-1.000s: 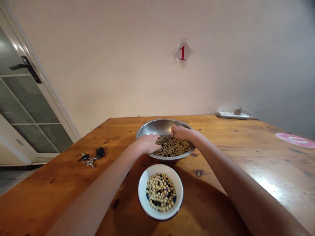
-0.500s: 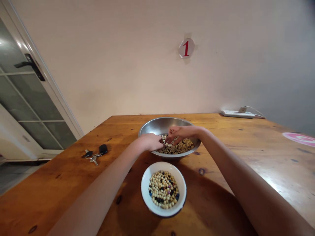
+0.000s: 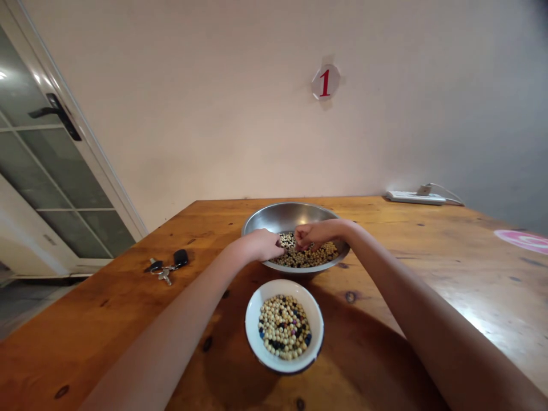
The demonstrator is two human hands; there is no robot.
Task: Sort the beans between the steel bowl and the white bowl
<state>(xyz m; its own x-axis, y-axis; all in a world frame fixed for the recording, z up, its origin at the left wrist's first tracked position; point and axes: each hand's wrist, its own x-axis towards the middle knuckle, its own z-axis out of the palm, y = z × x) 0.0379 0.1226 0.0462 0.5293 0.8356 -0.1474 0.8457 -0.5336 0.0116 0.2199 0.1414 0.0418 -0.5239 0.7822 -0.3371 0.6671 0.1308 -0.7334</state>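
Note:
A wide metal bowl holds many small beads, mostly tan with dark ones among them. My left hand reaches over its left rim, fingers curled down at the beads; what they grip is too small to make out. Inside the right part of the bowl, my right hand is closed with its fingers bent inward, and anything in it is hidden. Nearer to me stands a white bowl with cream, black, blue and purple beads.
The wooden table bears keys with a black fob at the left. A white power strip lies at the back right, and a pink round sticker at the right edge. Behind are a wall and a door.
My right hand's fingers have drawn together and moved slightly right, away from my left hand. More beads show between the hands. The view has shifted slightly.

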